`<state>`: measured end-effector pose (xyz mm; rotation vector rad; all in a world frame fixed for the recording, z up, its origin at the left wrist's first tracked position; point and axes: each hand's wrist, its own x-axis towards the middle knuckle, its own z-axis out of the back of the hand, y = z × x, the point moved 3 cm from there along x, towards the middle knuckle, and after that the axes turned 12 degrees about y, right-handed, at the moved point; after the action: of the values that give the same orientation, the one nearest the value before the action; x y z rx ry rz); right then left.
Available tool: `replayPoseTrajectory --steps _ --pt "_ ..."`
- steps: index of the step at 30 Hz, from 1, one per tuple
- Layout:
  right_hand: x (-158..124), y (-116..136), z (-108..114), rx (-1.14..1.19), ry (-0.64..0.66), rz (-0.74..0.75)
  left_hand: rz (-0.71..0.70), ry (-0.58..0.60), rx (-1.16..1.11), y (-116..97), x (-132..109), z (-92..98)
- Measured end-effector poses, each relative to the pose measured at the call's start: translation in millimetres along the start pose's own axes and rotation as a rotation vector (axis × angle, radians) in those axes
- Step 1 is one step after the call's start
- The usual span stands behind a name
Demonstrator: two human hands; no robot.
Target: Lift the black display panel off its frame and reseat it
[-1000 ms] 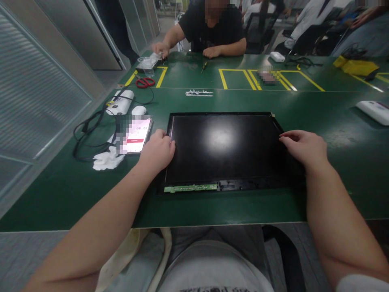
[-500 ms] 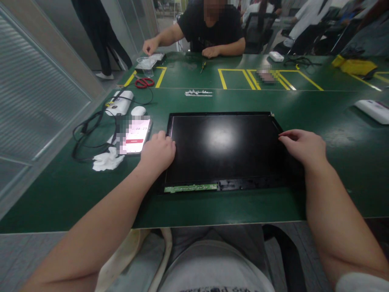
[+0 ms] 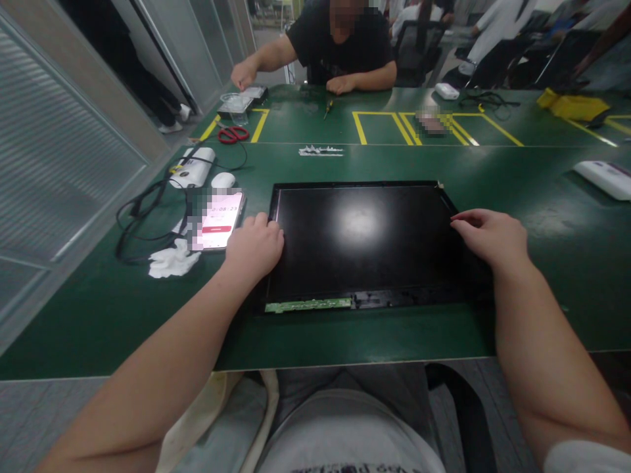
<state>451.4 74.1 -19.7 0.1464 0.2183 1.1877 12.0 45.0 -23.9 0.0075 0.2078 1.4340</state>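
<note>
A black display panel (image 3: 359, 243) in a thin frame lies flat on the green table in front of me. Along its near edge, on the left, runs a narrow green circuit board (image 3: 308, 305). My left hand (image 3: 256, 243) is closed around the panel's left edge, knuckles up, with the fingertips partly hidden. At the right edge, my right hand (image 3: 493, 238) pinches the frame between thumb and fingers. A phone (image 3: 221, 222) with a lit screen lies just beyond my left hand.
Left of the panel are crumpled white tissue (image 3: 175, 258), black cables (image 3: 142, 210), a white box-shaped device (image 3: 194, 167) and red-handled scissors (image 3: 233, 135). Small white parts (image 3: 320, 151) lie behind the panel. Across the table (image 3: 384, 338) sits a person (image 3: 345, 52) in a black shirt.
Both my hands keep their places on the panel, and the panel has not moved. In the background at the left, a standing person's legs have shifted.
</note>
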Motion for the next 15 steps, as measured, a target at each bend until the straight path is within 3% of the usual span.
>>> replayPoseTrajectory --steps 10,15 --pt "2.5 -3.0 -1.2 0.003 -0.013 0.011 0.047 -0.066 -0.108 4.9 1.9 -5.1" --pt "5.8 -7.9 -2.1 0.006 -0.013 -0.022 -0.010 -0.230 -0.255 6.3 0.1 -7.9"
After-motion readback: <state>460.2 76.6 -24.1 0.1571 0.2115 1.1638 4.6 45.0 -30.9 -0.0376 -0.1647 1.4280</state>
